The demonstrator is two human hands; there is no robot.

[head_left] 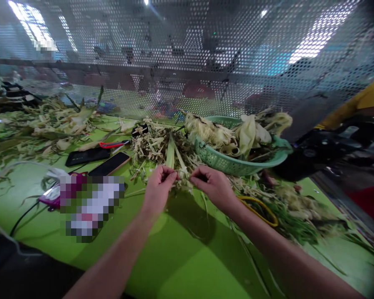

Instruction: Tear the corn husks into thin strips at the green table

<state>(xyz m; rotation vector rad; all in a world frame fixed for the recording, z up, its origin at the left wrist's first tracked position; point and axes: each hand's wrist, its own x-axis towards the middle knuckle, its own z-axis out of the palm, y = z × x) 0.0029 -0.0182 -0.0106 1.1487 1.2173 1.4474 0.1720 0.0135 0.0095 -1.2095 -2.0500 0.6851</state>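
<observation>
Over the middle of the green table, my left hand (158, 189) is closed in a pinch, thumb against the forefinger. Facing it from the right, my right hand (214, 187) pinches in the same way. Between the fingertips is a pale, ragged bundle of corn husk (183, 176), with both hands at its edges. A long light-green husk strip (171, 151) stretches away just behind my left hand. Beyond lies a heap of torn husk scraps (148, 147). To the right, a green plastic basket (237, 165) holds pale dried husks (247, 133).
Two dark phones (110, 165) and a red-handled cutter (114, 144) lie on the left, near a purple device (51, 197) with cables. More husks (62, 122) cover the back left. A yellow loop (262, 209) lies by my right forearm. A perforated metal screen (174, 70) stands behind.
</observation>
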